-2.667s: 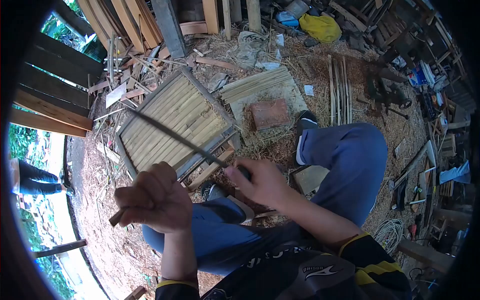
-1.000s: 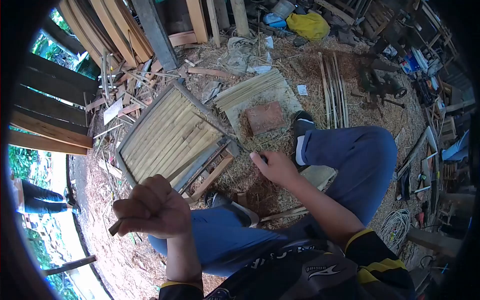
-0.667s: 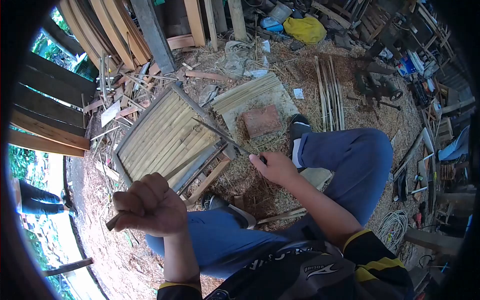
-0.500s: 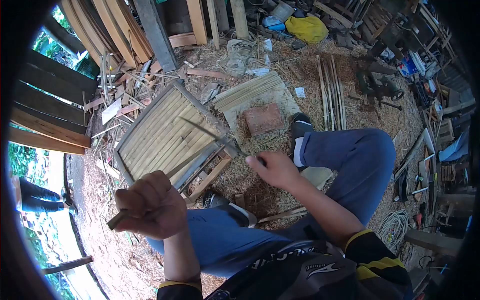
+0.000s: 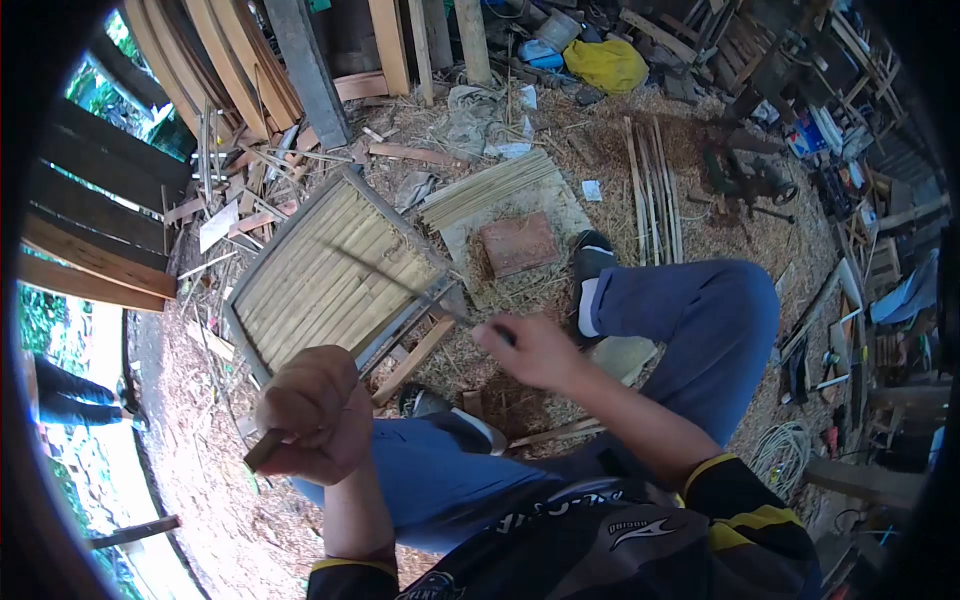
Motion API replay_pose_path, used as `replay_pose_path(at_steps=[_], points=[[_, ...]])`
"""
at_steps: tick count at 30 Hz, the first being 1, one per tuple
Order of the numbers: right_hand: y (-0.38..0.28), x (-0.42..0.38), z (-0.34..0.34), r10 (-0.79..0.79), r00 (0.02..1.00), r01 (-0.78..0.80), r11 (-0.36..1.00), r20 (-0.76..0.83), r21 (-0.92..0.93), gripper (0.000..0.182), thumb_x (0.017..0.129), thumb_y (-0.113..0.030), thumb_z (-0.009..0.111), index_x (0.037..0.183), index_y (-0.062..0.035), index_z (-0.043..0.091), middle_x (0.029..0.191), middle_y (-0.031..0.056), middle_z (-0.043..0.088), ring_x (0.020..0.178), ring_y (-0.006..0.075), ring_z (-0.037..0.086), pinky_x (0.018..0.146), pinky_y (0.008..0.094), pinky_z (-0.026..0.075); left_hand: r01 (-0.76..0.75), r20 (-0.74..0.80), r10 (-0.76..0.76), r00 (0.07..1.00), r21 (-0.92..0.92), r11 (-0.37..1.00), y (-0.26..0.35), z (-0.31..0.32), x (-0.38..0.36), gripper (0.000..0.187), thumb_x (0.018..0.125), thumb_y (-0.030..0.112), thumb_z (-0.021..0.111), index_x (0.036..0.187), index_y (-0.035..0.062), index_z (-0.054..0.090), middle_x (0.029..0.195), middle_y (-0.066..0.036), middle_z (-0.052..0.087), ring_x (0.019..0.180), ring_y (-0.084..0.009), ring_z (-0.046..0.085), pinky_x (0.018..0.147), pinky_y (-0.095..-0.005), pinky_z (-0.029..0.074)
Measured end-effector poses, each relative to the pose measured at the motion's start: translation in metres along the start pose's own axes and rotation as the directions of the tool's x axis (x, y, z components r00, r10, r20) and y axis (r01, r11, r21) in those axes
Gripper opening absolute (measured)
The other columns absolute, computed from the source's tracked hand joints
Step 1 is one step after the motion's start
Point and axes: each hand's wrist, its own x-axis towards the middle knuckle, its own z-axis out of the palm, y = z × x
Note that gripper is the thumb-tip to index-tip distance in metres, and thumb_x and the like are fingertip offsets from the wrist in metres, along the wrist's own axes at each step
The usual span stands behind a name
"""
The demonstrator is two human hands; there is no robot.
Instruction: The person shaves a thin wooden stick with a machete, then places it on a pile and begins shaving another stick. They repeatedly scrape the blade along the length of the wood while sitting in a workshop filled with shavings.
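Knife [image 5: 400, 283], long thin blade and pretty motion-blurred, sits in the right hand [image 5: 530, 350], fingers wrapped tight round its handle, blade pointing up and away to the left over the bamboo panel [image 5: 330, 270] on the ground. Left hand [image 5: 315, 410] is a closed fist lower left, clamped on a short wooden stick [image 5: 263, 450] whose end pokes out below the knuckles; it's well apart from the blade, held up above the left knee of the blue trousers [image 5: 690, 320]. Whoever's wearing the camera is sitting with knees apart, dark shoes [image 5: 590, 255] planted in sawdust and shavings. Just past the right shoe there's a flat reddish brick [image 5: 517, 243] on a pale slab, and beside that a bundle of split bamboo slats [image 5: 488, 187] lying at an angle. More long strips [image 5: 650, 190] lie to the right of the brick. Planks [image 5: 240, 60] lean against the back wall, with a yellow bag [image 5: 603, 62] up top among the junk. A coil of white cord [image 5: 780, 460] sits lower right. Far left, outside on the grass, somebody else's legs in dark trousers [image 5: 70, 395] are just visible.
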Motion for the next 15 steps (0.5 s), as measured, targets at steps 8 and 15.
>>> replay_pose_path(at_steps=[8,15], points=[[0.077,0.009,0.019,0.1,0.991,-0.095,0.994,-0.085,0.056,0.048,0.103,-0.045,0.058,0.108,0.0,0.073,0.07,0.0181,0.064,0.061,0.0244,0.062,0.061,0.0402,0.048,0.07,0.026,-0.069,0.997,-0.004,0.998,0.001,-0.006,0.005,0.066,0.1,0.072,0.04,0.07,0.0136,0.034,0.054,0.005,0.027,0.046,-0.0109,0.025,0.046,-0.0296,0.018],[0.009,0.002,0.007,0.053,0.999,-0.053,0.998,-0.012,0.037,0.045,0.103,-0.043,0.059,0.103,0.0001,0.072,0.065,0.0157,0.062,0.056,0.0227,0.059,0.058,0.0385,0.047,0.103,-0.155,-0.098,0.983,0.026,0.994,0.008,0.012,0.006,0.07,0.098,0.079,0.03,0.07,0.0148,0.03,0.063,0.002,0.027,0.056,-0.0136,0.021,0.054,-0.0325,0.02]])
